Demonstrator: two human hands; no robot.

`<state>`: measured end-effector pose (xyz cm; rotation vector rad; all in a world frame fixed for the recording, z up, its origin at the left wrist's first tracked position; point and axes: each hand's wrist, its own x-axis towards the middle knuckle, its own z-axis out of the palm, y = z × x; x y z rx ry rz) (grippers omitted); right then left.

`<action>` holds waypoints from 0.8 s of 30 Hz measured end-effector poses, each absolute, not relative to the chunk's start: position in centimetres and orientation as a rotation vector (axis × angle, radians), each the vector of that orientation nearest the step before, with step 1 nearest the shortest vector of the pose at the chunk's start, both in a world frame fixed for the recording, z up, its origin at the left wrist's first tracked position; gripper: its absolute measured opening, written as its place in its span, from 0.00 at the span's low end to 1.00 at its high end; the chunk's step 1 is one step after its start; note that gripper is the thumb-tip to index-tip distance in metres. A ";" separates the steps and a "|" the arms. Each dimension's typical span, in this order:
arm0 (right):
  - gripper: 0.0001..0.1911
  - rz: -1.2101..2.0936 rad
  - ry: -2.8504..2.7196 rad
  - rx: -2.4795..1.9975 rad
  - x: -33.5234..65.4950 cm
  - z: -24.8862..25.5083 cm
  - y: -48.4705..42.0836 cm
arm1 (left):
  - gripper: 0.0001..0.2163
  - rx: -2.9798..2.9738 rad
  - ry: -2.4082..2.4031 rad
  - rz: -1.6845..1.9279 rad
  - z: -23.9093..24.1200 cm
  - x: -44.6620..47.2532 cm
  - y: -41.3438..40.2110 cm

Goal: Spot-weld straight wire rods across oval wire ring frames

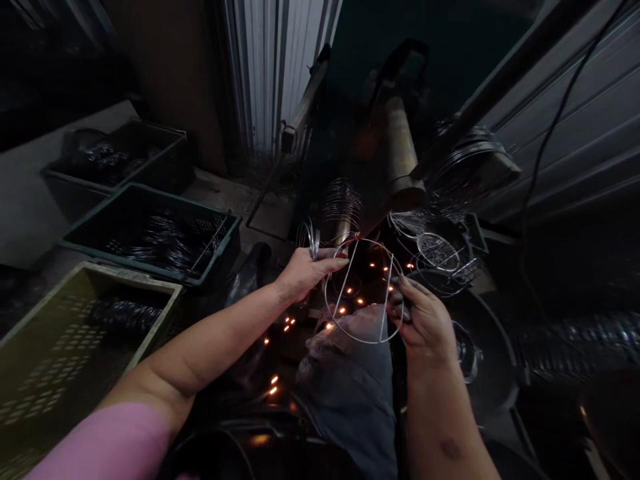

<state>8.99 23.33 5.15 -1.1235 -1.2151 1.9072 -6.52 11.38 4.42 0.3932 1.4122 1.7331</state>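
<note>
A round wire ring point(345, 279) with two straight cross wires is held up in front of me. Its top edge glows reddish where it meets a copper-coloured tip. My left hand point(303, 272) is closed at the ring's upper left, thumb stretched along it. Several thin wire hoops point(314, 241) show at that hand's fingers; whether it grips them too is unclear. My right hand point(424, 313), with dark fingertips, pinches the ring's right edge. Orange sparks point(350, 291) fly below and around the ring, above a grey cloth point(350, 380) over my lap.
On the left stand a yellow crate point(95, 273), a green crate point(135, 193) and a grey bin point(75, 183), each with metal parts inside. Coiled wire rings point(343, 203) hang ahead, near a thick cylinder point(403, 143). A round basin point(493, 333) and wire pieces point(440, 253) are at right.
</note>
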 end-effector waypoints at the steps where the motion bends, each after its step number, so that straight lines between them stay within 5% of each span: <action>1: 0.20 1.874 -1.236 -1.108 8.5 5.0 23.4 | 0.17 0.360 1.419 1.719 4.1 -6.5 10.6; 9: 0.20 1.213 -1.907 -1.139 5.7 1.7 25.4 | 0.18 0.227 1.248 1.644 1.5 -6.1 2.1; 18: 0.12 1.385 -2.480 -0.835 5.9 -5.2 14.9 | 0.18 0.289 0.899 1.551 2.1 -4.5 -1.4; 24: 0.10 1.365 -2.601 -0.687 6.0 -3.5 14.8 | 0.19 0.205 0.896 1.651 2.5 -4.9 -1.8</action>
